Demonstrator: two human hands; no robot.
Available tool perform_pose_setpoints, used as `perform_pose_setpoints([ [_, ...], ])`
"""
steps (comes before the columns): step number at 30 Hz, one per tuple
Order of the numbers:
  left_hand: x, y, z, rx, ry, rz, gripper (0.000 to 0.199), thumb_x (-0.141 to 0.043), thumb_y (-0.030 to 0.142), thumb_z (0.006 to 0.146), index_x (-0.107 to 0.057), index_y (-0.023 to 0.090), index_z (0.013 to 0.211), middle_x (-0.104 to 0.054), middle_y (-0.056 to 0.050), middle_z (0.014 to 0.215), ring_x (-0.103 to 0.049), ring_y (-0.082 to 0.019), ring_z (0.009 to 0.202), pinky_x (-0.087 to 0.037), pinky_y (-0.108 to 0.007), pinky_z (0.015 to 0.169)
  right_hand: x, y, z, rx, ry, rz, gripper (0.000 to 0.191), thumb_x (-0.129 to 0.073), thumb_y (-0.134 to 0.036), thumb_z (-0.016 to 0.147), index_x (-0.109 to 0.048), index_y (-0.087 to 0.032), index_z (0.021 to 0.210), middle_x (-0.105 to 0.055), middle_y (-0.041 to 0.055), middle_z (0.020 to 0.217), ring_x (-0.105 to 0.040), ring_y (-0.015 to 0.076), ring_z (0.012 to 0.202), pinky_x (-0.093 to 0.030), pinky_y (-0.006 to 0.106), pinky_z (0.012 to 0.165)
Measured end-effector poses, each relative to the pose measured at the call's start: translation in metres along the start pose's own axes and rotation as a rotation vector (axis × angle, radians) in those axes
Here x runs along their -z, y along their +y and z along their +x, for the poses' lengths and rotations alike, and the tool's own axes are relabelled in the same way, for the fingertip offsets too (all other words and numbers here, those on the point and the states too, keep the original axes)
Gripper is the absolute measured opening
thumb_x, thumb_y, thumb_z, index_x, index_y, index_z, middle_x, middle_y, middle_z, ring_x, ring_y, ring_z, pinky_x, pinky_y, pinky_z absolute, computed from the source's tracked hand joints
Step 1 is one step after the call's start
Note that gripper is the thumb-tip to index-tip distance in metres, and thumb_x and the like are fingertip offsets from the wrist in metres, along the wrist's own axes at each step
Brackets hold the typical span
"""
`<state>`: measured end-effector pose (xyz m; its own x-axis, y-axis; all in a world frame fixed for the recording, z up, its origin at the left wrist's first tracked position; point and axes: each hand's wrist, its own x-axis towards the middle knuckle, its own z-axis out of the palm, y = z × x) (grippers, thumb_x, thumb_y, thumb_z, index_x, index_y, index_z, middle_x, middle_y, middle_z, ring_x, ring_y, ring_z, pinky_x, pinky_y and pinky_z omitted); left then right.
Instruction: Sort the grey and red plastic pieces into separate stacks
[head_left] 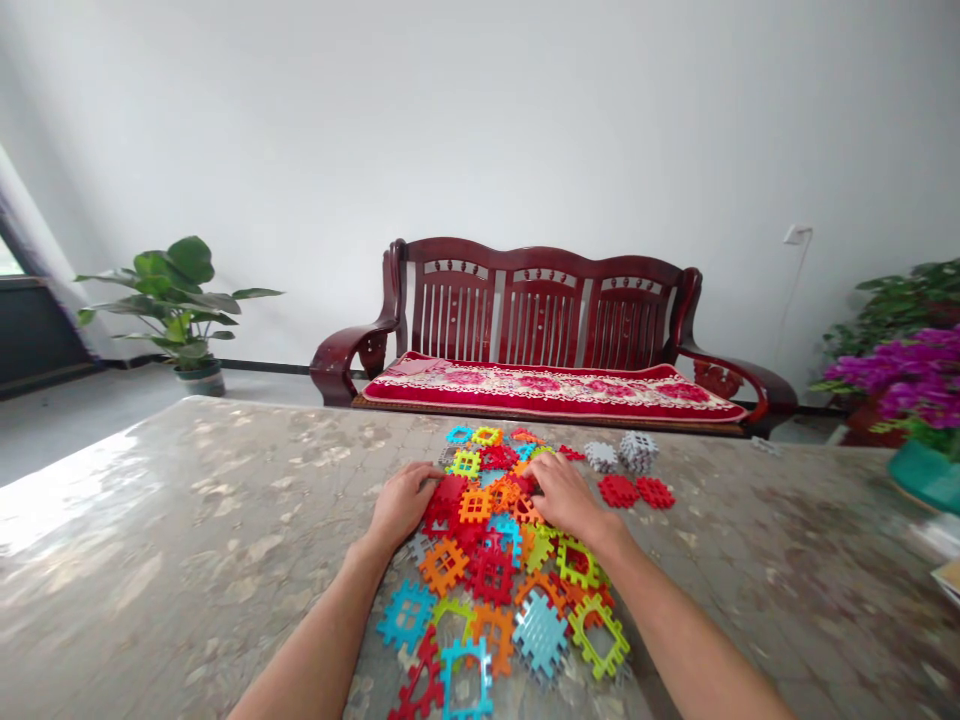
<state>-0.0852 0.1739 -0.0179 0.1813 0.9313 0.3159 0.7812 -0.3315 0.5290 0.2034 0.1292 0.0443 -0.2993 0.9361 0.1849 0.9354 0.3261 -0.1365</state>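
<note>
A heap of plastic interlocking building panels with notched edges lies between my two hands. My left hand (405, 503) rests at the heap's left side, its fingers close together and the thumb at the edge of a red panel (451, 492). My right hand (568, 493) reaches in from the right, with thumb and fingers apart over the panels. Some of its fingertips are hidden among the pieces. An orange window panel (475, 505) lies between the hands. Nearer to me are a blue window panel (407, 615), a light blue panel (541, 634) and a lime-green frame (598, 636).
Right of the heap, two red panels (637, 491) lie side by side, with grey panel stacks (637, 452) behind them. The patterned table (247, 560) carries everything. A wooden bench (540, 320) stands beyond it. A pot of purple flowers (919, 375) is at the right edge.
</note>
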Motion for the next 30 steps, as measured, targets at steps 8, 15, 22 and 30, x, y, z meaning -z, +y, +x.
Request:
perform_pose_setpoints([
  [8,0.001,0.001,0.000,0.013,0.004,0.001,0.031,-0.047,0.022,0.084,-0.074,0.024,0.099,-0.068,-0.003,0.122,-0.062,-0.020,0.112,-0.043,-0.032,0.103,0.006,-0.005,-0.011,-0.049,0.110,-0.043,0.030,-0.059,-0.014,0.078,-0.059,-0.022,0.107,-0.066,0.0067,0.109,-0.054,0.0242,0.104,-0.037,0.034,0.089],
  [15,0.002,0.002,-0.001,0.002,-0.004,0.007,0.032,-0.045,0.023,0.084,-0.074,0.023,0.098,-0.068,-0.005,0.121,-0.061,-0.021,0.112,-0.043,-0.034,0.102,0.004,0.034,-0.035,-0.167,0.245,0.287,0.034,-0.057,-0.017,0.078,-0.061,-0.022,0.111,-0.068,0.0063,0.112,-0.060,0.0223,0.105,-0.044,0.035,0.093],
  [22,0.003,0.004,-0.001,0.008,-0.006,-0.001,0.033,-0.044,0.024,0.084,-0.073,0.024,0.099,-0.067,-0.004,0.121,-0.061,-0.021,0.112,-0.042,-0.034,0.103,-0.009,0.067,-0.060,-0.277,0.150,0.675,0.047,-0.055,-0.020,0.069,-0.066,-0.019,0.114,-0.069,0.0072,0.117,-0.063,0.0237,0.106,-0.051,0.037,0.088],
  [30,0.003,0.003,0.000,0.007,-0.020,0.010,0.034,-0.043,0.025,0.084,-0.074,0.022,0.099,-0.067,-0.006,0.123,-0.061,-0.022,0.113,-0.043,-0.034,0.103,-0.012,0.054,-0.058,-0.236,0.107,0.476,0.049,-0.067,-0.029,0.068,-0.067,-0.020,0.116,-0.069,0.0093,0.117,-0.061,0.0275,0.110,-0.045,0.043,0.099],
])
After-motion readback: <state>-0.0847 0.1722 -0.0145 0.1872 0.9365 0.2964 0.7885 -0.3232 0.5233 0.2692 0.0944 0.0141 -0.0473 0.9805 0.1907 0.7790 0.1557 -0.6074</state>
